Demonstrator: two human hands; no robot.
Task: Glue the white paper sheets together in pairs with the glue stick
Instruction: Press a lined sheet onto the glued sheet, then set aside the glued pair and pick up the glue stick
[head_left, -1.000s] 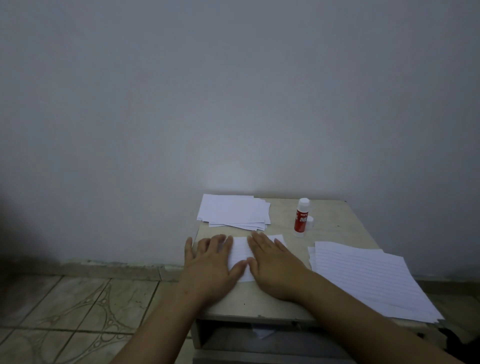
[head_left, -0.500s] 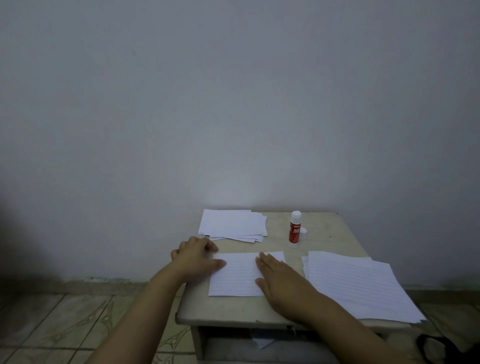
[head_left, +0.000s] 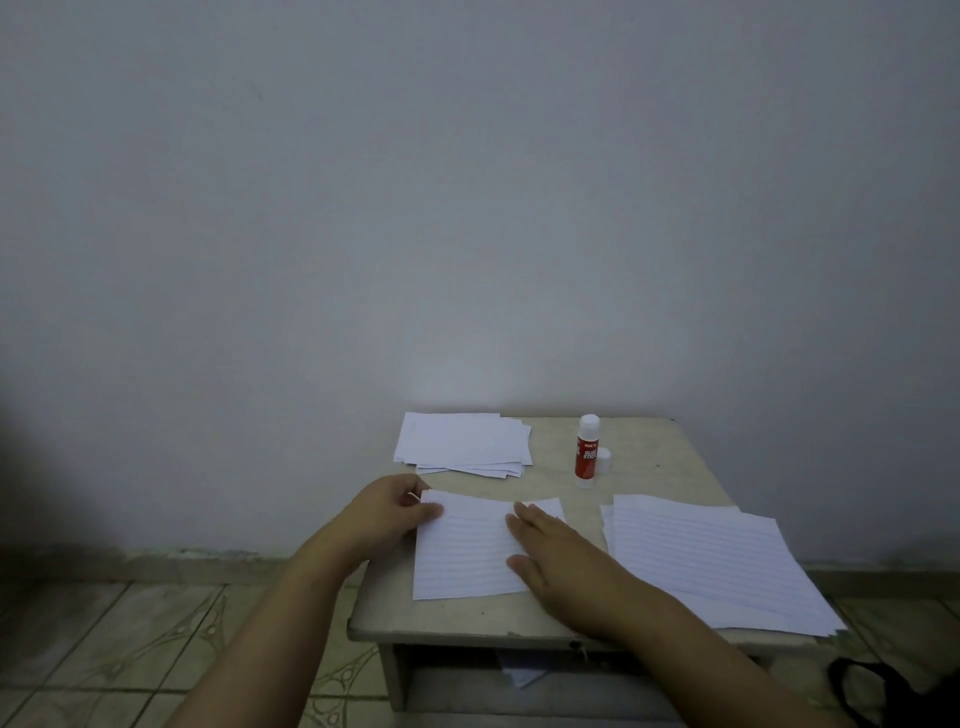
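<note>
Left hand (head_left: 387, 512) pinches the far-left corner of the lined paper sheet (head_left: 467, 551) at mid worktop (head_left: 670, 457); right hand (head_left: 558, 561) lies flat on its right side, fingers straight. Glue stick (head_left: 587, 452) stands uncapped behind, loose cap (head_left: 604, 461) beside it. Likely lifting the pressed pair: peel slowly from the corner, check edges stay bonded, then move it to the rear stack (head_left: 462, 444).

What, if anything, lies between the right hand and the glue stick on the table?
Nothing visible does. The right hand lies flat on the lined sheet; the glue stick stands upright beyond it, with only bare table between. Its cap sits right beside the stick. The left hand pinches the sheet's far left corner.
</note>
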